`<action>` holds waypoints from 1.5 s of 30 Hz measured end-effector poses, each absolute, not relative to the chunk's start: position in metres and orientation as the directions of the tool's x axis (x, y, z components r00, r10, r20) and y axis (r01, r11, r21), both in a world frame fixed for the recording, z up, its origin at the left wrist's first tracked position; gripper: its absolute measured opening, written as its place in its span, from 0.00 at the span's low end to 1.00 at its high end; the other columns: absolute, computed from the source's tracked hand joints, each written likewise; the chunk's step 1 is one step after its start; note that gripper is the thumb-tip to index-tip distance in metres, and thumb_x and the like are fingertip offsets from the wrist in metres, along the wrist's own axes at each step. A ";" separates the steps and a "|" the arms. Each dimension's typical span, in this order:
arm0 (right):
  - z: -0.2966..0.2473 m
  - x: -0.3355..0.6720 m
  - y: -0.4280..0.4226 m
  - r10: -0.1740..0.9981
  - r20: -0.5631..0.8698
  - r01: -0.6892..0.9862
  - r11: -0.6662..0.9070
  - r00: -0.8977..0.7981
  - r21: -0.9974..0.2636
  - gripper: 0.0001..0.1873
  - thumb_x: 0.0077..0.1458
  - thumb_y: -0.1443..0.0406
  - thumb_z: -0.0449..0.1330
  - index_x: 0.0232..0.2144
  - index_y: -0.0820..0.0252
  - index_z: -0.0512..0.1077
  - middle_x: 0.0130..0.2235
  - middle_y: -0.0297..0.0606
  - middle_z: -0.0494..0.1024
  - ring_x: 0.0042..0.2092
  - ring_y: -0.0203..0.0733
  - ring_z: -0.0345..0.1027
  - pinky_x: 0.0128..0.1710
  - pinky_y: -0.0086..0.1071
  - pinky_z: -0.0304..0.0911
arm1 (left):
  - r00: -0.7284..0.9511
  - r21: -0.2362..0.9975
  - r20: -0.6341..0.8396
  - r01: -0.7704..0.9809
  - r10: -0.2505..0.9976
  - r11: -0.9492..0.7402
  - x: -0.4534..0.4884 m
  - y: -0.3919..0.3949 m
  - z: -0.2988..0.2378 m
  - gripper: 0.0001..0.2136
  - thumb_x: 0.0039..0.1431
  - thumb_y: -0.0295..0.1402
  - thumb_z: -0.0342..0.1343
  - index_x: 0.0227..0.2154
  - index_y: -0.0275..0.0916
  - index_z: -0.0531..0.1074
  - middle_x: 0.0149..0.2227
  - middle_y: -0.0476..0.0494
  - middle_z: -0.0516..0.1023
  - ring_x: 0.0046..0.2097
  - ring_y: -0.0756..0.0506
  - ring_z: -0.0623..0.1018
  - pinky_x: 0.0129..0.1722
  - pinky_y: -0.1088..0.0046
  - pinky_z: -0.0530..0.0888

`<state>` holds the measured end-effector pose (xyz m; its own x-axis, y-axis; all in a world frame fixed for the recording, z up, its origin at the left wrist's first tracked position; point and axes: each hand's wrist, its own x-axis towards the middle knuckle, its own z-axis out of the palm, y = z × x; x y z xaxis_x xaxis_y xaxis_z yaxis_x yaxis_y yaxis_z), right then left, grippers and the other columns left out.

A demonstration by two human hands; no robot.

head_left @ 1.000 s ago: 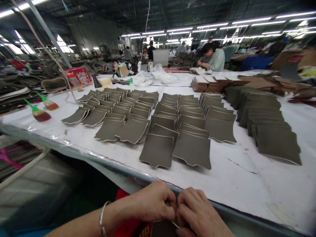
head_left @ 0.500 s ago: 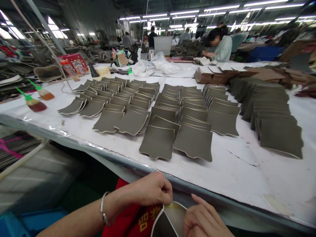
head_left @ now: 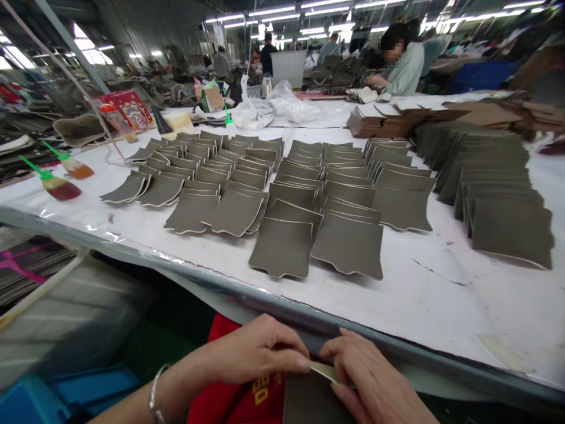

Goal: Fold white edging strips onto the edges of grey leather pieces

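Low in the view, in front of the table edge, both hands are on one dark grey-green sheet piece (head_left: 311, 400) with a pale edge. My left hand (head_left: 269, 350), a silver bracelet on its wrist, pinches the top edge between thumb and fingers. At the right end of that edge, my right hand (head_left: 364, 374) grips it with the thumb in front and fingers behind. A narrow pale yellowish strip of the piece's other face shows between the hands. Behind it is a red apron (head_left: 233, 377) with yellow lettering. The piece's lower part is cut off by the frame.
Overlapping rows of similar grey-green pieces (head_left: 282, 247) cover the middle of the white table (head_left: 424, 312). A dense row of pieces (head_left: 507, 229) stands at right. Green-tipped bottles (head_left: 59, 185) lie at left. A co-worker (head_left: 406, 65) sits across the table.
The piece was curled between my hands with its pale inner face showing; now its dark face is flatter toward me. My left hand went from a fist to a pinch, and my hands drew closer.
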<state>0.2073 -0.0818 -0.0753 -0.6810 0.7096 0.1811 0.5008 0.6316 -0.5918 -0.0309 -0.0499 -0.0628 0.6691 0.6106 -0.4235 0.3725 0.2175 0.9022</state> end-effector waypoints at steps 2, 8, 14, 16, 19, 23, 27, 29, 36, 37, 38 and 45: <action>-0.074 0.208 -0.082 0.730 0.126 0.519 0.584 -0.671 -0.624 0.12 0.59 0.76 0.53 0.38 0.52 0.61 0.40 0.34 0.76 0.42 0.41 0.72 0.46 0.35 0.71 | 0.657 0.892 -0.430 0.413 0.619 0.181 -0.033 -0.055 -0.059 0.13 0.56 0.40 0.61 0.37 0.36 0.80 0.25 0.54 0.68 0.28 0.52 0.65 0.27 0.78 0.59; -0.072 0.210 -0.083 0.747 0.000 0.557 0.495 -0.665 -0.666 0.09 0.63 0.74 0.49 0.35 0.54 0.61 0.37 0.35 0.73 0.39 0.43 0.68 0.38 0.36 0.68 | 0.624 0.881 -0.374 0.471 0.686 0.052 -0.025 -0.059 -0.056 0.07 0.58 0.29 0.57 0.33 0.38 0.81 0.28 0.52 0.74 0.32 0.51 0.71 0.31 0.78 0.62; -0.073 0.209 -0.083 0.735 -0.029 0.547 0.476 -0.677 -0.689 0.10 0.63 0.75 0.48 0.35 0.55 0.61 0.38 0.37 0.71 0.40 0.44 0.64 0.40 0.39 0.64 | 0.660 0.869 -0.352 0.494 0.663 -0.031 -0.021 -0.059 -0.052 0.08 0.62 0.29 0.55 0.35 0.38 0.81 0.32 0.48 0.79 0.35 0.49 0.74 0.34 0.78 0.64; -0.074 0.208 -0.083 0.736 -0.015 0.539 0.481 -0.676 -0.692 0.10 0.63 0.75 0.47 0.35 0.56 0.60 0.38 0.38 0.71 0.40 0.45 0.64 0.40 0.39 0.64 | 0.677 0.868 -0.334 0.492 0.655 -0.065 -0.020 -0.060 -0.050 0.08 0.63 0.28 0.55 0.35 0.38 0.80 0.33 0.47 0.79 0.35 0.49 0.75 0.34 0.78 0.64; -0.075 0.208 -0.084 0.736 -0.016 0.549 0.490 -0.677 -0.677 0.10 0.64 0.76 0.47 0.34 0.56 0.61 0.38 0.38 0.71 0.39 0.45 0.63 0.40 0.39 0.63 | 0.702 0.873 -0.315 0.478 0.639 -0.094 -0.019 -0.062 -0.049 0.09 0.64 0.27 0.54 0.36 0.38 0.80 0.34 0.47 0.79 0.36 0.50 0.74 0.35 0.79 0.64; -0.075 0.209 -0.085 0.729 -0.035 0.558 0.492 -0.684 -0.668 0.10 0.64 0.76 0.48 0.34 0.56 0.61 0.37 0.38 0.71 0.39 0.45 0.63 0.40 0.39 0.62 | 0.696 0.902 -0.306 0.431 0.649 -0.037 -0.016 -0.063 -0.051 0.11 0.63 0.25 0.52 0.36 0.39 0.80 0.32 0.50 0.78 0.35 0.51 0.74 0.36 0.80 0.64; -0.071 0.210 -0.084 0.724 -0.036 0.543 0.482 -0.689 -0.688 0.10 0.64 0.75 0.47 0.34 0.57 0.62 0.38 0.39 0.71 0.39 0.46 0.63 0.40 0.40 0.61 | 0.664 0.902 -0.304 0.432 0.683 -0.018 -0.011 -0.063 -0.052 0.09 0.58 0.24 0.55 0.32 0.39 0.80 0.29 0.51 0.77 0.34 0.51 0.73 0.34 0.80 0.64; -0.070 0.211 -0.084 0.727 -0.033 0.537 0.476 -0.686 -0.696 0.10 0.64 0.74 0.48 0.33 0.57 0.62 0.37 0.40 0.71 0.39 0.46 0.63 0.40 0.39 0.61 | 0.657 0.908 -0.291 0.419 0.696 -0.015 -0.007 -0.064 -0.052 0.09 0.56 0.23 0.56 0.32 0.39 0.81 0.29 0.51 0.78 0.34 0.50 0.74 0.34 0.80 0.64; -0.063 0.213 -0.084 0.790 -0.087 0.535 0.325 -0.606 -0.780 0.11 0.56 0.77 0.55 0.36 0.57 0.64 0.37 0.36 0.73 0.39 0.43 0.64 0.39 0.36 0.60 | 0.676 0.914 -0.284 0.404 0.679 -0.020 0.002 -0.063 -0.046 0.11 0.57 0.20 0.53 0.31 0.38 0.80 0.28 0.53 0.76 0.34 0.52 0.73 0.34 0.81 0.63; -0.061 0.212 -0.083 0.787 -0.123 0.547 0.298 -0.605 -0.782 0.12 0.54 0.77 0.57 0.38 0.57 0.66 0.38 0.36 0.74 0.40 0.43 0.65 0.40 0.36 0.60 | 0.678 0.909 -0.283 0.416 0.679 -0.035 0.003 -0.062 -0.046 0.11 0.58 0.21 0.53 0.31 0.38 0.80 0.28 0.53 0.75 0.33 0.52 0.73 0.33 0.81 0.62; -0.058 0.212 -0.082 0.774 -0.155 0.555 0.282 -0.613 -0.783 0.12 0.54 0.76 0.58 0.39 0.57 0.67 0.38 0.36 0.75 0.40 0.44 0.65 0.41 0.36 0.60 | 0.679 0.904 -0.284 0.425 0.677 -0.047 0.003 -0.062 -0.045 0.10 0.59 0.21 0.53 0.31 0.38 0.79 0.28 0.53 0.75 0.33 0.52 0.73 0.33 0.81 0.62; -0.047 0.214 -0.078 0.781 -0.207 0.590 0.241 -0.590 -0.771 0.04 0.59 0.72 0.61 0.32 0.60 0.73 0.35 0.34 0.76 0.39 0.41 0.68 0.42 0.35 0.58 | 0.689 0.905 -0.267 0.420 0.674 -0.070 0.002 -0.063 -0.047 0.10 0.60 0.22 0.53 0.31 0.37 0.79 0.30 0.52 0.77 0.33 0.52 0.73 0.33 0.81 0.62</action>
